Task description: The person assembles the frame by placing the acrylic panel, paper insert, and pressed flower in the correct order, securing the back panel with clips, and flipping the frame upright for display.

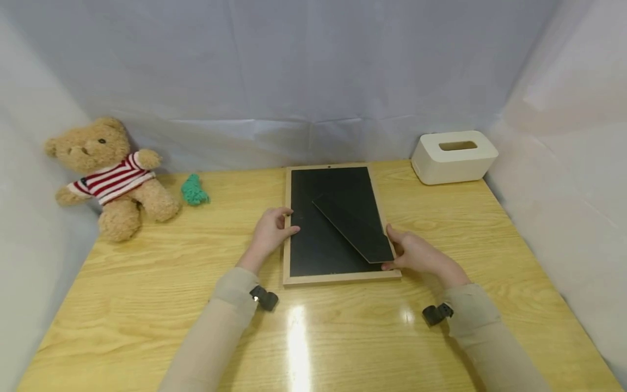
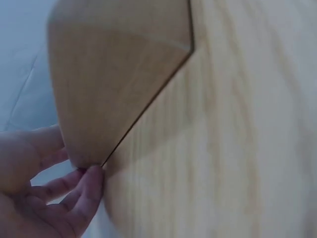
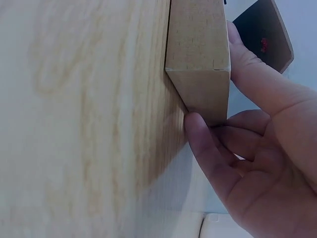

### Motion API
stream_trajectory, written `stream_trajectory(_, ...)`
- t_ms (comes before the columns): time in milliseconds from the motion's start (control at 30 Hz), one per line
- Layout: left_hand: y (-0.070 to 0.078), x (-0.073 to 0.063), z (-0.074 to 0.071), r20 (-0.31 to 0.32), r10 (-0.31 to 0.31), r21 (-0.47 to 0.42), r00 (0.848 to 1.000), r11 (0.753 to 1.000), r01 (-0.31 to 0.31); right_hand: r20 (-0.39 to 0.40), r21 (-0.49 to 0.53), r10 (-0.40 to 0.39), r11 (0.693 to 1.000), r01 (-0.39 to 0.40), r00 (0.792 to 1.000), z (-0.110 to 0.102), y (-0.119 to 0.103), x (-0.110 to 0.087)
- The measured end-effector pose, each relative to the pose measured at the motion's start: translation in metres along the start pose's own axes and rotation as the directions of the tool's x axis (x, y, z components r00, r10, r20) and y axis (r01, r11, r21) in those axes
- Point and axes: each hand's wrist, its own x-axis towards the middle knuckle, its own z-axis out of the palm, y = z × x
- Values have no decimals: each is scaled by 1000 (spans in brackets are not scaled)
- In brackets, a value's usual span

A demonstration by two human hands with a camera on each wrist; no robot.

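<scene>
A picture frame (image 1: pixel 343 278) with a light wooden border lies back up on the table, its short side towards me. Over its black backing board (image 1: pixel 311 239) slants a black easel leg (image 1: pixel 355 231), partly raised. My left hand (image 1: pixel 269 231) holds the frame's left edge; in the left wrist view its fingertips (image 2: pixel 91 186) meet the wooden border low down, near the tabletop. On the right edge, close to the near corner, my right hand (image 1: pixel 416 253) grips the border. The right wrist view shows a finger (image 3: pixel 198 131) at the border's underside and the thumb (image 3: pixel 252 69) along its upper side.
A teddy bear (image 1: pixel 115 174) in a striped sweater sits at the back left. Beside it lies a crumpled green lump (image 1: pixel 194 190). At the back right stands a white tissue box (image 1: pixel 455 158). Pale curtains (image 1: pixel 313 71) bound the wooden table (image 1: pixel 147 305).
</scene>
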Motion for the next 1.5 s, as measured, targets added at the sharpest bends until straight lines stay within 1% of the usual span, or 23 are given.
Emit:
stream_trajectory(67,4,0,-1,23,9,54,1000,998,-11,3,5,4,1000,-4,1000,0,0,0)
stream_trajectory(267,15,-2,-5,99,-7,193,995,981,-12,2,-3,10,1000,-10,1000,-1,-1,-1)
stream_trajectory(333,15,-2,-6,113,-6,218,994,976,-19,4,0,6,1000,-6,1000,-1,-1,-2)
stream_trajectory(400,14,-3,-6,118,-7,217,993,976,-19,-1,-3,1,1000,-1,1000,-1,-2,-3)
stream_trajectory(467,12,-5,-6,118,-5,193,993,981,-18,-6,-2,-12,1000,12,1000,-1,-1,-3)
stream_trajectory(533,9,-8,-7,116,-10,139,993,990,-6,-12,-14,-30,999,29,999,0,1,-2)
stream_trajectory(600,6,-12,-9,103,-26,57,994,998,20,-15,-27,-40,999,40,999,2,3,-1)
stream_trajectory(667,3,-17,-9,98,-53,-46,994,997,58,-20,-52,-60,997,59,998,3,5,0)
stream_trajectory(767,-1,-26,-9,94,-100,-184,991,976,116,-16,-65,-81,995,80,997,2,7,-1)
stream_trajectory(833,-4,-33,-7,108,-123,-246,986,958,147,-11,-43,-93,995,93,996,0,8,-2)
stream_trajectory(900,-7,-39,-4,109,-134,-286,985,945,160,-7,-11,-79,997,78,997,-4,10,-3)
stream_trajectory(967,-12,-44,0,98,-126,-303,987,941,150,-11,19,-50,999,50,999,-9,13,-1)
stream_trajectory(1033,-16,-48,4,68,-114,-306,991,943,129,-54,16,-21,1000,22,998,-16,14,4)
stream_trajectory(1100,-18,-50,9,23,-97,-289,995,952,100,-110,-1,-6,1000,6,994,-22,14,12)
stream_trajectory(1200,-18,-53,11,-36,-80,-257,996,964,68,-221,-41,-2,999,-7,975,-30,13,30)
stream_trajectory(1300,-17,-53,14,-66,-77,-243,995,968,59,-307,-42,5,999,-19,952,-37,17,50)
stream_trajectory(1400,-15,-52,16,-69,-72,-245,995,968,53,-355,-6,38,999,-43,934,-41,24,68)
stream_trajectory(1500,-14,-54,16,-68,-73,-251,995,966,53,-369,5,72,997,-75,926,-43,30,86)
